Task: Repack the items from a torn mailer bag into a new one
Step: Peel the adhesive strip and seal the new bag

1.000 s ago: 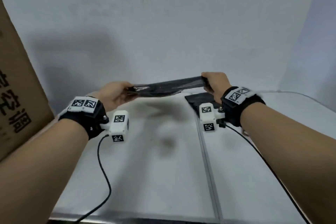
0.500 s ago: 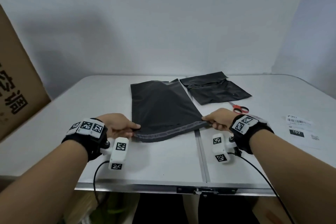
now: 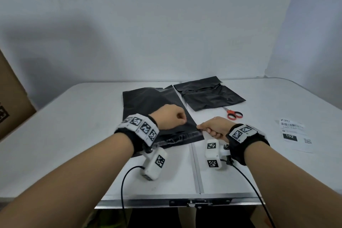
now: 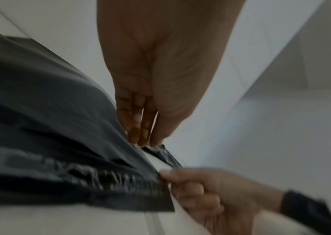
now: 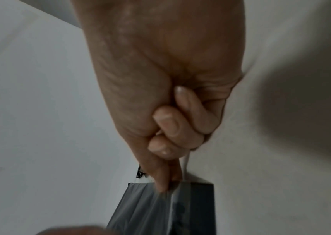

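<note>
A new black mailer bag [image 3: 148,102] lies flat on the white table [image 3: 74,135], its mouth and adhesive strip toward me. My right hand [image 3: 199,127] pinches the strip's near right corner between thumb and forefinger, the other fingers curled; the right wrist view shows the same pinch on the bag [image 5: 160,211]. My left hand [image 3: 182,119] reaches across the bag, and its fingertips [image 4: 140,139] meet on the upper layer of the bag's mouth [image 4: 59,127], just beyond the right hand [image 4: 200,190]. The crumpled torn mailer bag [image 3: 209,94] lies behind on the right. What either bag contains is hidden.
Red-handled scissors [image 3: 234,114] lie just beyond my right hand, by the torn bag. A white shipping label [image 3: 294,133] lies at the right. A cardboard box [image 3: 11,102] leans at the left edge. A wall closes off the far side of the table.
The bag, held up in the air by both hands, came down flat onto the table. My left hand then left the near left corner and moved right, close to my right hand.
</note>
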